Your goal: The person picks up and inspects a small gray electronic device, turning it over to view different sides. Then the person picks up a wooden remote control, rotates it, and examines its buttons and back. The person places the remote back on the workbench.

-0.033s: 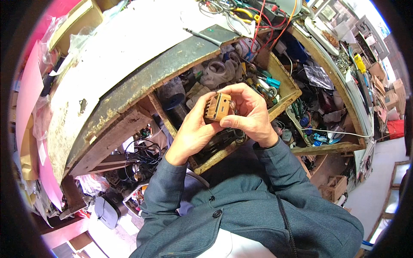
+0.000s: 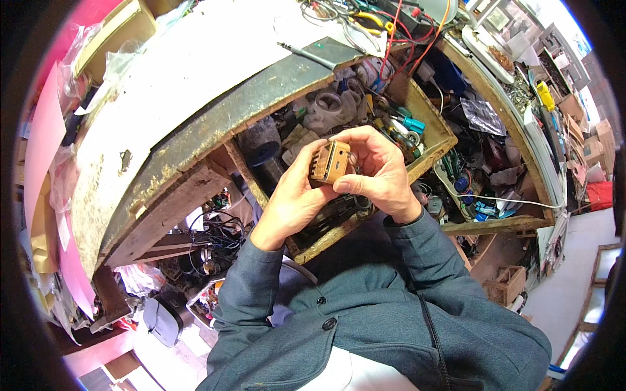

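Both hands hold a small gold boxy device (image 2: 337,164) above an open drawer. It has a row of dark slots or keys along its left side, and a small round hole and a slot on the side facing up. My left hand (image 2: 291,203) is closed around its left and lower side. My right hand (image 2: 386,174) curls around the right side, its thumb pressed on the lower right corner and its fingers arched over the far edge. Between my palms, the underside of the device is hidden.
Beneath my hands, the wooden drawer (image 2: 339,233) is crammed with parts and tools, including a teal-handled screwdriver (image 2: 413,124). The white-topped workbench (image 2: 195,72) curves across the left, with a pen-like tool (image 2: 306,55), pliers (image 2: 368,25) and red wires. Another cluttered drawer (image 2: 502,225) stands right.
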Demonstrator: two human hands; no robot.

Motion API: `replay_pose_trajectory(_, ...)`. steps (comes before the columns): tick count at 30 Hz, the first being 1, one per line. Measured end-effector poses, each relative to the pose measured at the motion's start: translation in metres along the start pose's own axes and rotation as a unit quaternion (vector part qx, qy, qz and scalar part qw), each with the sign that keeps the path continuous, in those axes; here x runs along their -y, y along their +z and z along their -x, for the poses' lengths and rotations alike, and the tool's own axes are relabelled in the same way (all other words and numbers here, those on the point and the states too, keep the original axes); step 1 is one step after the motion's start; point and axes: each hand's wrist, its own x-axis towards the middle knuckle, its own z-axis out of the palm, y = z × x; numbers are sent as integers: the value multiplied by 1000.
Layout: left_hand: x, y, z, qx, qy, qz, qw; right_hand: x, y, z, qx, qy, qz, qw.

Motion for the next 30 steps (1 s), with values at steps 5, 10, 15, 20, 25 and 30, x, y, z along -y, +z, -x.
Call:
replay_pose_trajectory(5, 0, 0, 1, 2, -4, 7, 1000, -2, -3, 1, 3, 1, 12, 1000)
replay_pose_trajectory(10, 2, -1, 1, 3, -1, 11, 1000, 0, -2, 1, 6, 7, -2, 1000)
replay_pose_trajectory(15, -8, 1, 1, -9, -2, 9, 1000, 2, -2, 2, 3, 0, -28, 1000)
replay_pose_trajectory(20, -18, 1, 2, -10, -9, 32, 999, 5, -1, 2, -3, -18, -13, 1000)
replay_pose_trajectory(25, -21, -2, 3, -10, -32, 93, 995, 5, -3, 2, 11, -23, -31, 999)
replay_pose_trajectory(30, -24, -2, 5, -4, -44, 106, 993, 10, -5, 3, 17, -2, -20, 1000)
